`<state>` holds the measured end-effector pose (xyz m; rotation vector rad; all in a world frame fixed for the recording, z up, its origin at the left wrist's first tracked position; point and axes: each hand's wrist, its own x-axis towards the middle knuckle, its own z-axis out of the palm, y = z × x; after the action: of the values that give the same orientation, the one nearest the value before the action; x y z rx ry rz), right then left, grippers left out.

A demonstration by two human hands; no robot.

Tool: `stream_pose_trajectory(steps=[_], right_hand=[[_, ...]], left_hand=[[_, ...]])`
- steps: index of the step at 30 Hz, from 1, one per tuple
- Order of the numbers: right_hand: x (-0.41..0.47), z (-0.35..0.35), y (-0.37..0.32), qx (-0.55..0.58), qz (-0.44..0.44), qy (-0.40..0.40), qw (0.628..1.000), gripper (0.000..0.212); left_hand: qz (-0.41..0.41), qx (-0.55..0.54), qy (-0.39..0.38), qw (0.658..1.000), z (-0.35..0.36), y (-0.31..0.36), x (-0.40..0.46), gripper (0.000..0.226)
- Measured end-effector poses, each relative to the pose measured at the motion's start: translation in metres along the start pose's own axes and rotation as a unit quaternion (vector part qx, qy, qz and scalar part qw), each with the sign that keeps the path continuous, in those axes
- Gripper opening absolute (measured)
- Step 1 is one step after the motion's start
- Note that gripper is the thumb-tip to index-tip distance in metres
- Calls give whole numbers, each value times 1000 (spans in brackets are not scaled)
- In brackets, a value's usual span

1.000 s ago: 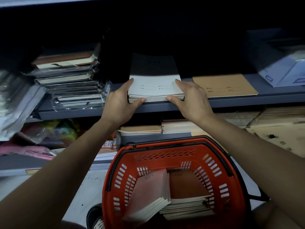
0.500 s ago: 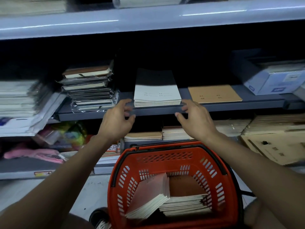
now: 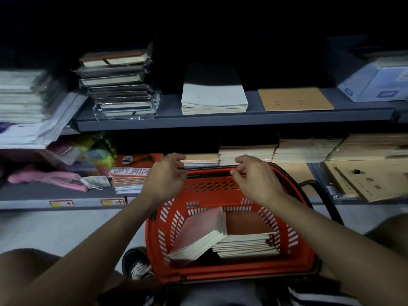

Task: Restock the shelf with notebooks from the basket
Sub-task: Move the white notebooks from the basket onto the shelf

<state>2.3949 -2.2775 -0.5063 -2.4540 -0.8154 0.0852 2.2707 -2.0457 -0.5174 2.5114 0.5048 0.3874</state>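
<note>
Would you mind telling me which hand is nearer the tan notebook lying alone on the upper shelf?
The right hand, below and left of the tan notebook. The left hand is farther left, past the basket's far rim.

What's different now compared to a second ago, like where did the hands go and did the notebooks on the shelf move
Both hands let go of the white notebook stack on the shelf and drew back toward the orange basket. The left hand and right hand now hover over its far rim, holding nothing. The white stack stays on the shelf beside the brown notebook; the notebooks in the basket lie unchanged.
</note>
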Motion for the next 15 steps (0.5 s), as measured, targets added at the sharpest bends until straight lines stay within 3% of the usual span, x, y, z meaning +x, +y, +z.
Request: stream_pose_trajectory(steps=[6, 11, 15], right_hand=[[-10, 53, 20, -15, 33, -101, 994, 37], [-10, 88, 27, -10, 82, -191, 978, 35], [-15, 118, 46, 17, 143, -266, 953, 25]], left_hand=[[-33, 6, -69, 997, 59, -34, -18, 26], [-177, -19, -152, 972, 97, -69, -32, 36], [-248, -34, -239, 938, 123, -84, -43, 30]])
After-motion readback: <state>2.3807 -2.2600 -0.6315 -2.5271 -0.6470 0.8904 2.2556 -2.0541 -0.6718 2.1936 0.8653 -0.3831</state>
